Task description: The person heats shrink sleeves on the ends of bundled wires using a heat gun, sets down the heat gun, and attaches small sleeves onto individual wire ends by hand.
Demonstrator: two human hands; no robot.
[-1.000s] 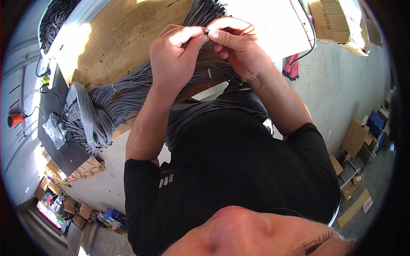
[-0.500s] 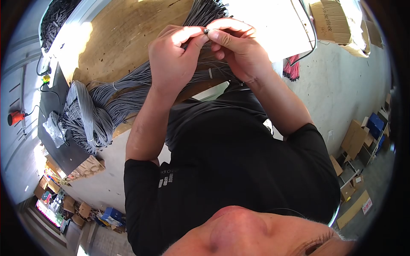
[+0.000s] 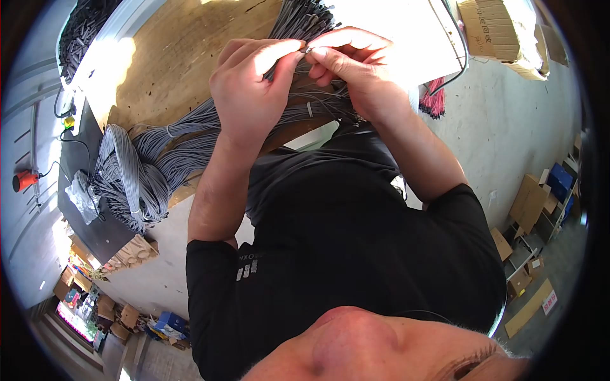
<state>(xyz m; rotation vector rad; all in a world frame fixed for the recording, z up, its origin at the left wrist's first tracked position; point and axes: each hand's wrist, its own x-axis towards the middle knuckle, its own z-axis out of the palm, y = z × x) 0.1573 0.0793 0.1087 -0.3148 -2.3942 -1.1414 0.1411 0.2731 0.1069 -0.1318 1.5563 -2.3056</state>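
Observation:
Above the bench, my left hand [image 3: 251, 86] and my right hand [image 3: 365, 73] meet at their fingertips. Between them is a small dark piece [image 3: 307, 50] with a light glint. My left thumb and index finger pinch it from one side, and my right thumb and index finger close on its other side. The fingertips hide most of its shape. Beneath and beyond the hands, a thick bundle of grey cables [image 3: 197, 130] runs over the wooden bench top [image 3: 184, 63]. Dark cable ends [image 3: 302, 19] fan out just beyond my fingers.
Coiled grey cables [image 3: 130, 171] hang over a dark surface [image 3: 101, 235] beside a clear plastic bag [image 3: 82, 197]. A container of dark pieces [image 3: 82, 38] stands far left. Red cables [image 3: 434, 100] and a cardboard box [image 3: 489, 32] are at right.
My left hand has shifted slightly left and its wrist has turned a little. My right hand has tilted slightly. The small piece shows less between the fingertips.

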